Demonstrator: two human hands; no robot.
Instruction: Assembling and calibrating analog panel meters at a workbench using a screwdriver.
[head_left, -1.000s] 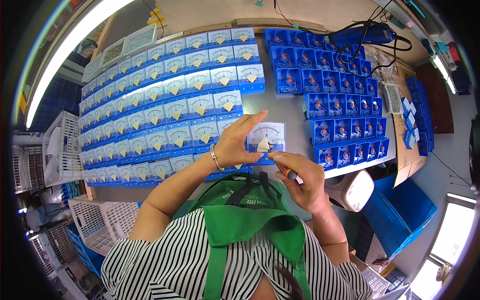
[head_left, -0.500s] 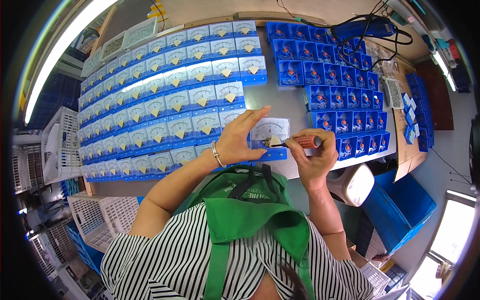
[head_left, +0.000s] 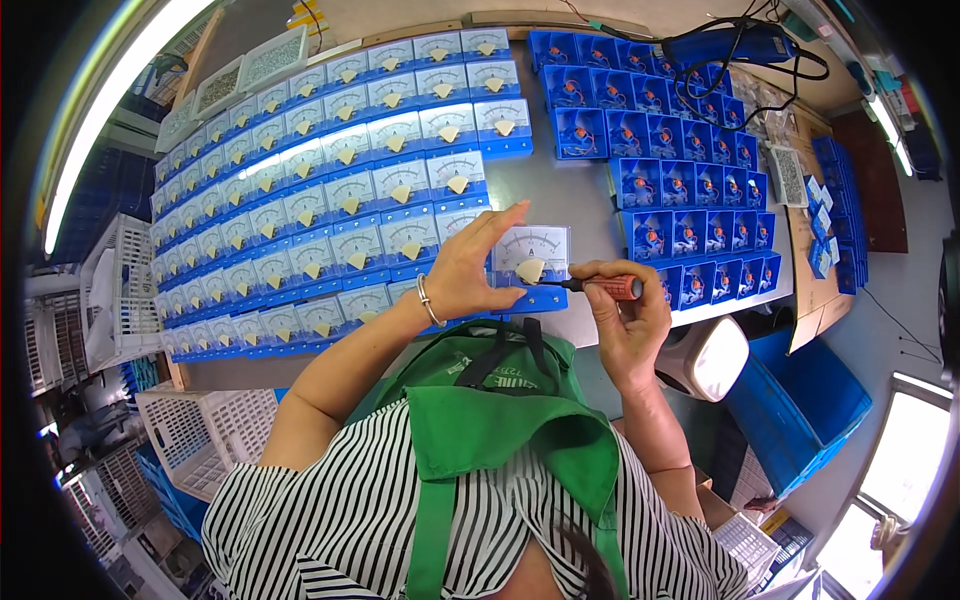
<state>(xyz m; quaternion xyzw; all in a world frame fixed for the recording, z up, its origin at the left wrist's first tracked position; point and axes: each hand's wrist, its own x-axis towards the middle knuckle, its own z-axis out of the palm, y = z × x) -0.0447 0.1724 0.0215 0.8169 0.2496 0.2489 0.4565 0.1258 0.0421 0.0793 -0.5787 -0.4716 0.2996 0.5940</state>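
Note:
An ammeter point(head_left: 545, 240) with a white dial, a cream fan-shaped piece point(head_left: 530, 270) and a blue base stands at the table's front edge. My left hand point(head_left: 470, 268) is curved around its left side, with the thumb low by the base and the fingers near the top corner. In my right hand point(head_left: 632, 335) is a screwdriver point(head_left: 622, 288) with a red handle, held nearly level and pointing left. Its thin dark shaft reaches the lower front of the dial, just under the cream piece. Exact tip contact is too small to tell.
Rows of similar meters point(head_left: 350, 195) fill the table's left side. Open blue cases point(head_left: 640, 185) with orange parts inside stand in rows at right. A blue corded tool point(head_left: 730, 50) lies at the back right. Trays point(head_left: 275, 60) of small parts stand at the far left.
The screwdriver's tip has shifted from over the cream piece to just below it. That piece now shows as a full fan on the dial. My left hand stays around the ammeter.

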